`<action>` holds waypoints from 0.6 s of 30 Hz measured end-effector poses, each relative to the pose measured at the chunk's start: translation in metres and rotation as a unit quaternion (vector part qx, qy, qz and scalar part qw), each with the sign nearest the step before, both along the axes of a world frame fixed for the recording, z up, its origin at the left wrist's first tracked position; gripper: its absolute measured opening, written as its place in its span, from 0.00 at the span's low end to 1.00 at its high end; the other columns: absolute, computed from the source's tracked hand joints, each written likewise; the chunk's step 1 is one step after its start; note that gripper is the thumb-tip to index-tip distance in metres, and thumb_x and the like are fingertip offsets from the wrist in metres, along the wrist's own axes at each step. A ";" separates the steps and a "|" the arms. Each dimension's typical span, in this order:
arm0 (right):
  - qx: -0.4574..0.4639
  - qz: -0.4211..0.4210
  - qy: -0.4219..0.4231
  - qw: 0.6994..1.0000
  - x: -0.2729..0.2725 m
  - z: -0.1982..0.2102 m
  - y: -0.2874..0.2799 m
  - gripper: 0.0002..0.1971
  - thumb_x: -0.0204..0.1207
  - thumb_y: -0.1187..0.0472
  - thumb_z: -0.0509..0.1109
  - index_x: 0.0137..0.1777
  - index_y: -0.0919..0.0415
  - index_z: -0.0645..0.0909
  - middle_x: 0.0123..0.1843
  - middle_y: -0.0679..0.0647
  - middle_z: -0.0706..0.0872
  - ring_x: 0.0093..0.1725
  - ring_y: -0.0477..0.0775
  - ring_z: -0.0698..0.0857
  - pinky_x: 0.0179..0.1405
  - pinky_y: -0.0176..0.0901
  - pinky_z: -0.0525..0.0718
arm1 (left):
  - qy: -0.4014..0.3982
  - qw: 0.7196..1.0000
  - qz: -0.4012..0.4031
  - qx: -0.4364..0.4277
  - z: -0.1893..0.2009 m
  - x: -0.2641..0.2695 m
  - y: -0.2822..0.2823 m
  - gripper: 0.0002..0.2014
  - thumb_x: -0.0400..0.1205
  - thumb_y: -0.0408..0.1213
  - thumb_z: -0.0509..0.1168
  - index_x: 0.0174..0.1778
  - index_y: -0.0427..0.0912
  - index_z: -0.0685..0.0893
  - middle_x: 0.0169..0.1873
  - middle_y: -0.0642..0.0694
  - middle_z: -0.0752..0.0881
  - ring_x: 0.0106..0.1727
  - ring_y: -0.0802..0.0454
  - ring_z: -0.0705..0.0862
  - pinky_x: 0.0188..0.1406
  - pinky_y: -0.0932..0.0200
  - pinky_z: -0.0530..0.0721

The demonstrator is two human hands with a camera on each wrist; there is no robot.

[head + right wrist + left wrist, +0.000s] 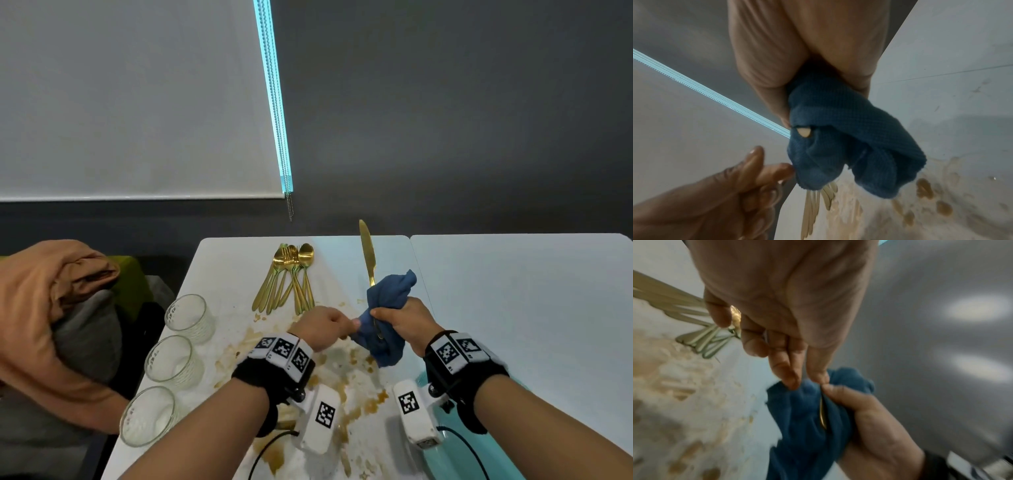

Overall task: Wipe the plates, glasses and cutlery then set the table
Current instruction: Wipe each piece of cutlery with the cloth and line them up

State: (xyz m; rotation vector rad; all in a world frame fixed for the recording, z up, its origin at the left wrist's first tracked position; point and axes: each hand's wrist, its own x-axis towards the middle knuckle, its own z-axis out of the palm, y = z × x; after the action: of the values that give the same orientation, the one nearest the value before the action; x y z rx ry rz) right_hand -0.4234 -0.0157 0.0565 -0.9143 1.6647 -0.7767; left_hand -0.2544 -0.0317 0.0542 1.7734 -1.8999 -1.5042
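A gold knife (367, 250) stands nearly upright above the table, blade pointing away. Its handle is wrapped in a blue cloth (387, 298). My right hand (397, 318) grips the cloth round the handle. My left hand (352, 322) pinches the cloth's left edge between thumb and forefinger. In the left wrist view, the left hand (809, 379) meets the cloth (807, 418), and a strip of knife handle (822, 415) shows in a fold. In the right wrist view, the handle's end (804, 131) pokes out of the cloth (838, 138).
A pile of gold cutlery (291, 274) lies at the table's far side. Three glasses (187, 313) (171, 358) (149, 414) line the left edge. Brown stains (342, 370) cover the white table (513, 291) under my hands. A teal plate (486, 445) is near right. Clothes (51, 308) are heaped left.
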 end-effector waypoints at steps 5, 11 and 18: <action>0.018 0.017 0.011 1.000 0.004 -0.008 -0.019 0.07 0.73 0.66 0.72 0.36 0.61 0.78 0.36 0.57 0.84 0.44 0.58 0.83 0.43 0.44 0.81 | 0.063 0.989 0.127 -0.050 0.003 0.004 -0.033 0.09 0.82 0.47 0.64 0.54 0.48 0.83 0.37 0.51 0.82 0.34 0.60 0.77 0.33 0.64 0.74; 0.026 0.054 0.019 0.998 0.023 -0.007 -0.050 0.06 0.71 0.65 0.74 0.37 0.60 0.79 0.38 0.56 0.85 0.43 0.56 0.84 0.46 0.46 0.82 | 0.139 0.964 0.225 -0.001 -0.010 -0.013 -0.062 0.05 0.80 0.41 0.67 0.47 0.45 0.86 0.47 0.45 0.89 0.52 0.50 0.85 0.56 0.57 0.80; 0.031 0.085 0.020 0.996 0.038 -0.012 -0.080 0.07 0.70 0.65 0.76 0.39 0.59 0.79 0.40 0.57 0.86 0.46 0.58 0.85 0.53 0.50 0.84 | 0.193 0.932 0.277 0.128 -0.010 -0.001 -0.098 0.16 0.81 0.35 0.66 0.64 0.34 0.82 0.67 0.36 0.81 0.71 0.41 0.78 0.64 0.55 0.77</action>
State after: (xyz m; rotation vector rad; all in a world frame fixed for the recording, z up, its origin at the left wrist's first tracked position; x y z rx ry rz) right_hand -0.3853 -0.0953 0.0448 -1.0174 1.6124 -0.5919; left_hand -0.2556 -0.1297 0.0446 1.7334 -0.9463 -1.7472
